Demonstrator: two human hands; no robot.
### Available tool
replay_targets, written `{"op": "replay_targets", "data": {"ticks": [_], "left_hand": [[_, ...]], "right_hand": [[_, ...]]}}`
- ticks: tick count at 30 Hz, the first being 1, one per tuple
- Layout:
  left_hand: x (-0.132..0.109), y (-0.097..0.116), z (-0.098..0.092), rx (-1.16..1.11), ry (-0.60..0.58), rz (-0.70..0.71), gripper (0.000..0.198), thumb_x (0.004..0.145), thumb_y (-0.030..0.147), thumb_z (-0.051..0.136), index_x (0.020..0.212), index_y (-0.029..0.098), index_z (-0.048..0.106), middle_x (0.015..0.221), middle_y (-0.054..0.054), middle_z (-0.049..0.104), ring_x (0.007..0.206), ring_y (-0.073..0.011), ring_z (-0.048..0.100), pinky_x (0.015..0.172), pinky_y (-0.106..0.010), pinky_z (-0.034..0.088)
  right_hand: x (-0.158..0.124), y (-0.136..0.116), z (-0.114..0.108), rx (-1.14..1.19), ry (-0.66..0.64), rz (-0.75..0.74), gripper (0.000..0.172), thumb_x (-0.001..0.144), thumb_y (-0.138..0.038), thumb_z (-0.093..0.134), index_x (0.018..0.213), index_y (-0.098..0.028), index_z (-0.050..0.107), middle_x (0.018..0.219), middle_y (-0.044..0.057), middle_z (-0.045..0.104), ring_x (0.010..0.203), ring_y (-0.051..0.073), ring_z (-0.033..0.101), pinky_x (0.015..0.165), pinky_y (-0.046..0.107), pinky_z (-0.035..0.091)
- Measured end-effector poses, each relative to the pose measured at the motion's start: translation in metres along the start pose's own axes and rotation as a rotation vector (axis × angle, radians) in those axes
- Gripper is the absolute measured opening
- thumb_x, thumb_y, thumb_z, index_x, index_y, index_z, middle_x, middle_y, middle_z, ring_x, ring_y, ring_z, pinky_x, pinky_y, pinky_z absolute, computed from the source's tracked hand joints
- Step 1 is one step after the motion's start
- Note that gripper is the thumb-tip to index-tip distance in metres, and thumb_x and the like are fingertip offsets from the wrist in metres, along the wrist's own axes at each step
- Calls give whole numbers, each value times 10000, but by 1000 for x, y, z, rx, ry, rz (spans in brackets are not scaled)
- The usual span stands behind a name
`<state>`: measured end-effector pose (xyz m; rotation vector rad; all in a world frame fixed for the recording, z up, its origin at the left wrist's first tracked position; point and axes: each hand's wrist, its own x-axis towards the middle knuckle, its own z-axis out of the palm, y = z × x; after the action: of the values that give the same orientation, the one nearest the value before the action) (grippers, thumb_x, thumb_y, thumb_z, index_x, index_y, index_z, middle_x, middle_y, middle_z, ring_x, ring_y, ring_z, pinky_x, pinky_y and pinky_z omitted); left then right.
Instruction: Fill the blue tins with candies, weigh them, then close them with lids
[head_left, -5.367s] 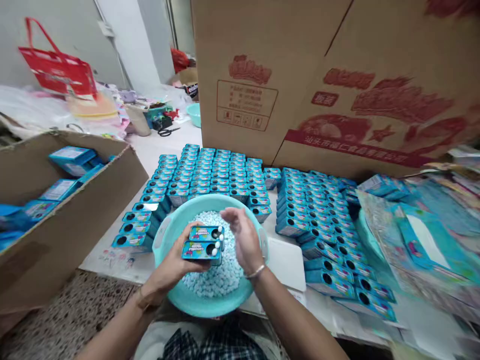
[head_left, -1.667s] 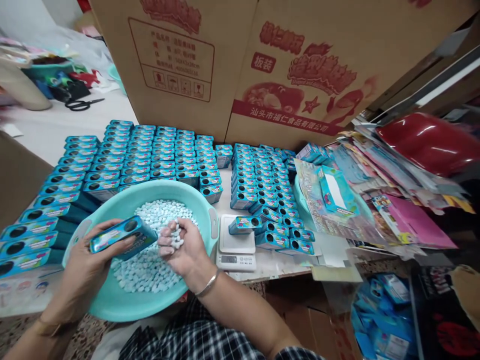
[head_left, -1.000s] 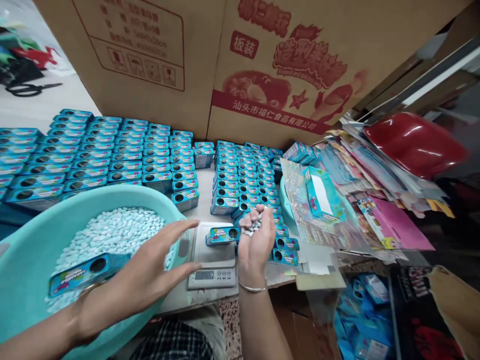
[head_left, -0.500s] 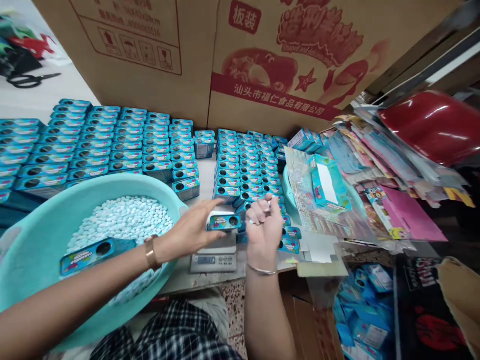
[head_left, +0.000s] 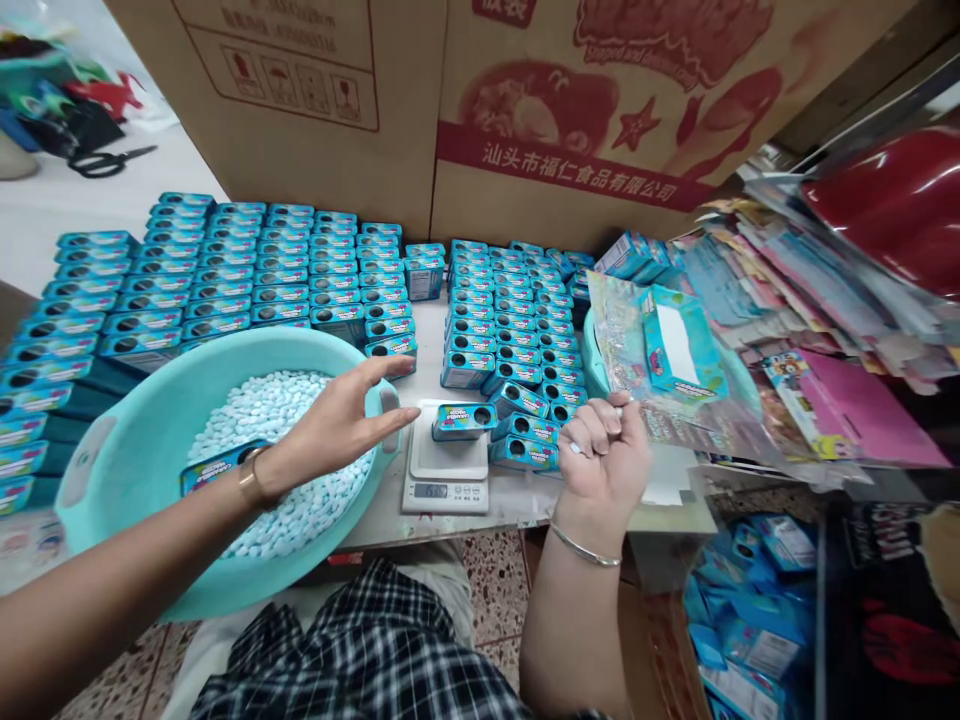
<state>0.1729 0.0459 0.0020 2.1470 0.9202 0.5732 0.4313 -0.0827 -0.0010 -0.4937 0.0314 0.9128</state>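
One small blue tin [head_left: 463, 420] lies on a white digital scale [head_left: 447, 470] at the table's front edge. My left hand [head_left: 337, 425] hovers open over the rim of a teal basin [head_left: 142, 440] full of pale blue candies [head_left: 277, 410], its fingertips just left of the scale. My right hand [head_left: 604, 455] is closed in a fist to the right of the scale, and a bit of white candy shows between its fingers. Another blue tin [head_left: 214, 468] lies on the candies in the basin, partly behind my left wrist.
Rows of several blue tins [head_left: 247, 275] fill the table behind the basin, and more blue tins [head_left: 510, 320] stand behind the scale. A big cardboard carton [head_left: 450, 110] stands at the back. Printed packets [head_left: 675, 350] and papers pile up at the right. Scissors [head_left: 105, 160] lie far left.
My left hand has let go of the tin on the scale and drawn back left, open. My right hand has moved right of the scale and closed into a fist.
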Motion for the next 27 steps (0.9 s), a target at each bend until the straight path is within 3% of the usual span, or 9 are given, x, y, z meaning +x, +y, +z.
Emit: {"op": "replay_targets", "data": {"ticks": [6,11,17,20,23,27], "left_hand": [[3,8,15,100,-93,116,553,856,422,624,1343,212,467,1363,-95,549,1250,-239,513,1060,-415,418],[13,10,35,114,-169,148,583,828,377,656,1346,202,452,1336,-111,555,1240,-263,503,1043,-445,423],[16,11,48,117,-187,133,604,784,316,702,1327,192,468,1329,-136,549,1234,-286,504,1024,-450,432],[17,7,43,105,-194,132,624,780,333,706,1337,201,459,1336,-133,545,1242,-289,497,1033,-460,421],[23,7,36,97,-173,152,625,796,356,683,1352,200,442,1345,-131,542,1251,-281,492,1049,-455,407],[33,24,44,222,-237,181,635,773,359,686,1336,176,458,1310,-150,571,1208,-301,535,997,-439,447]], "right_hand": [[1,18,10,-139,-18,-24,234,976,-319,472,794,-183,527,531,-108,331,367,37,228,343,167,201],[2,54,24,-337,-29,-106,232,909,-406,569,822,-192,540,550,-115,304,388,39,193,360,173,188],[11,92,25,-532,-34,-235,268,877,-431,602,840,-166,593,545,-99,348,433,40,289,408,174,223],[14,78,22,-452,-16,-170,248,864,-414,622,838,-171,582,533,-112,330,412,36,249,397,172,204],[14,43,21,-288,-43,-81,194,883,-345,610,808,-180,541,522,-122,306,389,37,202,380,173,187],[7,11,18,-198,-81,-83,158,894,-271,611,800,-181,521,520,-119,317,385,38,234,379,161,227]]}}
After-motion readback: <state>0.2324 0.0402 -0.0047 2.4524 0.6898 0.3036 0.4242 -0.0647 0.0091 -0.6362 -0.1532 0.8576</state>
